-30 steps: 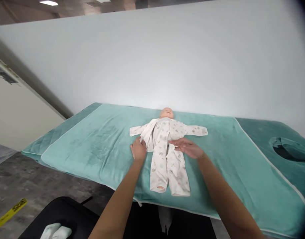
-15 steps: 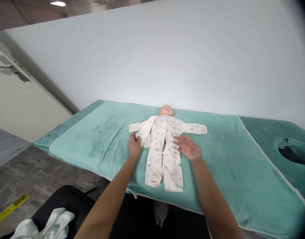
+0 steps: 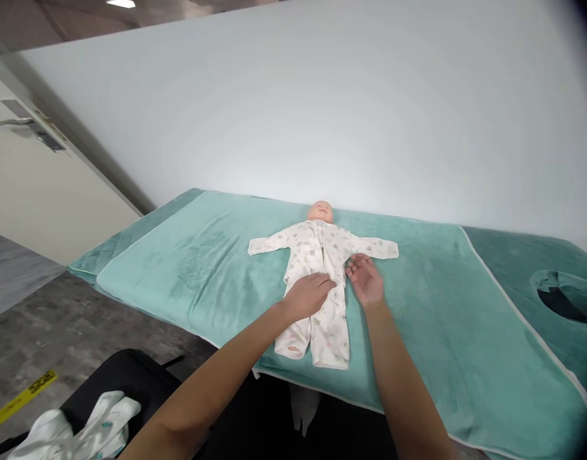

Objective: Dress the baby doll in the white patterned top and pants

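Note:
A baby doll (image 3: 320,211) lies face up with its head toward the wall and both arms spread. It wears a white printed baby top (image 3: 307,246) and matching baby pants (image 3: 330,342). My left hand (image 3: 312,295) reaches across the doll's waist, its fingers closed together at the front flap of the top; the fingertips are partly hidden. Beside the doll's hip, my right hand (image 3: 366,280) is held palm inward, fingers apart and loosely bent, close to the side of the top with nothing in it.
A teal cover (image 3: 427,306) spreads over the bed, which has a face hole (image 3: 568,297) at the right. Behind it rises a white wall (image 3: 350,108). White diapers (image 3: 96,425) lie on a black chair (image 3: 135,383) at lower left. A door (image 3: 44,179) stands at the left.
My left hand has moved right from the doll's side to its waist, and the open flap now lies across the front. My right hand has shifted slightly up, off the garment's front to its side.

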A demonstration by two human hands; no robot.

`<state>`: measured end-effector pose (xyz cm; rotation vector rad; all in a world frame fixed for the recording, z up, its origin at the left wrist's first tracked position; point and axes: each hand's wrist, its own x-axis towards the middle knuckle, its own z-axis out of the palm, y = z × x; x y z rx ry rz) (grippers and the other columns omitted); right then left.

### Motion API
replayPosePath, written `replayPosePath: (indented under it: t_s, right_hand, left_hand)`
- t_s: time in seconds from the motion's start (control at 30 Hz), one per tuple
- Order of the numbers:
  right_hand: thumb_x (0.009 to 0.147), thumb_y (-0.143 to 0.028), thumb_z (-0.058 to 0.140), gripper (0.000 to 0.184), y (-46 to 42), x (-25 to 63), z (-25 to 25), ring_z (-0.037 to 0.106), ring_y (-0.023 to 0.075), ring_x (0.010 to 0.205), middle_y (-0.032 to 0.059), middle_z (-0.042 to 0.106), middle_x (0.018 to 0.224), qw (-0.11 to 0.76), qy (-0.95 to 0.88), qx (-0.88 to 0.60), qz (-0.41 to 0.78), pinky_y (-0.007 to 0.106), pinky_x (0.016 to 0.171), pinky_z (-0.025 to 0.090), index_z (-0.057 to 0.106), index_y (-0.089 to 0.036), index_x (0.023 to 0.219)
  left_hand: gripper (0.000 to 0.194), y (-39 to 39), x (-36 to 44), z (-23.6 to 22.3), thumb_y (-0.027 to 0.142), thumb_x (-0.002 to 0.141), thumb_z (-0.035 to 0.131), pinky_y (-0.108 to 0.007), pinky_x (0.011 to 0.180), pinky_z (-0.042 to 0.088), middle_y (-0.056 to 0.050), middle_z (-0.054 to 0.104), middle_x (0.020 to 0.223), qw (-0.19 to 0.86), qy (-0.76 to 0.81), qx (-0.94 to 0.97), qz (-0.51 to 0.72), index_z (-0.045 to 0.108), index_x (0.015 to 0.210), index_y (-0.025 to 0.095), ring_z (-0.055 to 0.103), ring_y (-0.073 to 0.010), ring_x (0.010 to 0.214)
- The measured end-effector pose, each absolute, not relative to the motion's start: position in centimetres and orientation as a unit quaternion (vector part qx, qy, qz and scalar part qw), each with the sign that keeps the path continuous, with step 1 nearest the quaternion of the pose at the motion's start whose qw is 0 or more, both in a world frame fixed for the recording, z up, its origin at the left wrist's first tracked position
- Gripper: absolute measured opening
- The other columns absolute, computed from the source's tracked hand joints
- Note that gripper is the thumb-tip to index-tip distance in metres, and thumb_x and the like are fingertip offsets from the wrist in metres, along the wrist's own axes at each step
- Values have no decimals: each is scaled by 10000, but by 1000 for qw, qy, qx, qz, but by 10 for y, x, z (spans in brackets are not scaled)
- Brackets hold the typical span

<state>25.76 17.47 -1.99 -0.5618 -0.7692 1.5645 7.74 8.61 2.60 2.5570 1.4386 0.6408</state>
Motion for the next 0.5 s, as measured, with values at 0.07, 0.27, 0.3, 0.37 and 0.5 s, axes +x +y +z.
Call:
replayPosePath:
  t_s: [0.07,0.27,0.3,0.37,0.5]
  right_hand:
    - [761,-382,704,185,173,252,-21,572,138,690,0,651,856,589,-380,-277,658,270,631,462,641,-252,877]
    - [777,-482,708,305,172,241,-35,470,139,672,-23,506,776,513,-590,-377,496,266,624,414,610,-227,913]
    - [772,-474,720,308,171,241,-36,470,143,688,-19,495,794,506,-622,-376,465,274,637,417,607,-227,917]
    - [756,-446,750,323,167,240,-35,493,158,744,-1,504,867,493,-681,-372,393,298,684,436,615,-231,954]
    - [793,-371,741,330,155,233,-31,530,227,933,54,551,1002,468,-769,-374,224,388,846,458,654,-243,1084]
  left_hand:
    - [281,83,74,24,196,970,382,-311,805,520,-49,669,1005,82,516,807,276,602,1138,241,643,-181,907]
    - [215,112,53,29,273,981,441,-328,838,495,-44,639,1009,47,584,720,371,578,1138,221,607,-189,949]
    - [217,116,51,28,290,964,485,-353,871,487,-53,634,1048,37,585,729,354,578,1149,221,595,-207,994]
    - [275,118,48,23,335,910,593,-405,915,469,-67,618,1131,22,582,751,312,583,1163,229,568,-247,1066]
    - [404,112,45,11,287,838,686,-426,926,457,-81,586,1176,14,590,755,287,572,1222,236,538,-269,1108]
